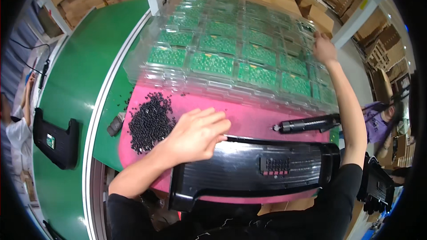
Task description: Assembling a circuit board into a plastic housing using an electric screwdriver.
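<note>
My left hand (195,135) is closed, fingers curled, over the far left edge of a glossy black plastic housing (240,160). Whether anything is between its fingertips cannot be seen. The housing lies across the near side of a pink mat (249,122) and has a small grid of slots right of its middle. Stretched far to the right, my right hand (324,49) has bent fingers at the edge of a stack of clear plastic trays (178,78). A circuit board (306,27) shows beside those fingertips; their grip is partly hidden. Green circuit boards (212,63) fill many tray compartments.
A heap of small black parts (151,122) lies left on the mat, beside a dark lump (116,124). A black electric screwdriver (307,124) rests at right. Across a white rail, another black housing (55,140) sits on a green surface (75,80). Other people are at both sides.
</note>
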### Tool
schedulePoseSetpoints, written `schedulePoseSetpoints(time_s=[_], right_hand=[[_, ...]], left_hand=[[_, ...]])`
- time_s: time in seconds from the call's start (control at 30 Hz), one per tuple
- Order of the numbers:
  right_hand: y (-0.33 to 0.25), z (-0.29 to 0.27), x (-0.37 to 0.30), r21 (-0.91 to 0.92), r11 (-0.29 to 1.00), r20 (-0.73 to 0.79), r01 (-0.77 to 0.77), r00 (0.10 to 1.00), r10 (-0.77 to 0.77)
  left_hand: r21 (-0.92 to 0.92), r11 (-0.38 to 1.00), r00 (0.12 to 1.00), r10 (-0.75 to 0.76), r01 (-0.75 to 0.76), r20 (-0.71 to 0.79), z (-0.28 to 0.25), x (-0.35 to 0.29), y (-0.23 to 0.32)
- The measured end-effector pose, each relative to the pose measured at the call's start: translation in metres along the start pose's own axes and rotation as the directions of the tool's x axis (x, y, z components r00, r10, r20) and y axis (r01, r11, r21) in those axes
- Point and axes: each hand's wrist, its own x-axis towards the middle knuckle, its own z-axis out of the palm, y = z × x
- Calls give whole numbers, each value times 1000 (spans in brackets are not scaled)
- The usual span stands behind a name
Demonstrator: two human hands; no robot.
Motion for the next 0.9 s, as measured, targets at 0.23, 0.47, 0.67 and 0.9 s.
schedulePoseSetpoints(time_s=[0.23, 0.47, 0.67, 0.9], right_hand=[[35, 87, 93, 159, 987, 104, 24, 994, -41], [-1, 56, 94, -230, 970, 248, 78, 968, -19], [40, 95, 100, 105, 992, 167, -66, 985, 48], [81, 142, 125, -95, 989, 256, -111, 958, 133]], left_hand=[[-211, 974, 989, -59, 87, 135, -3, -1, -8], [-258, 959, 979, -65, 115, 194, -2, 3, -10], [-267, 956, 983, -78, 121, 167, -1, 3, -10], [-234, 963, 979, -96, 138, 180, 0, 6, -3]])
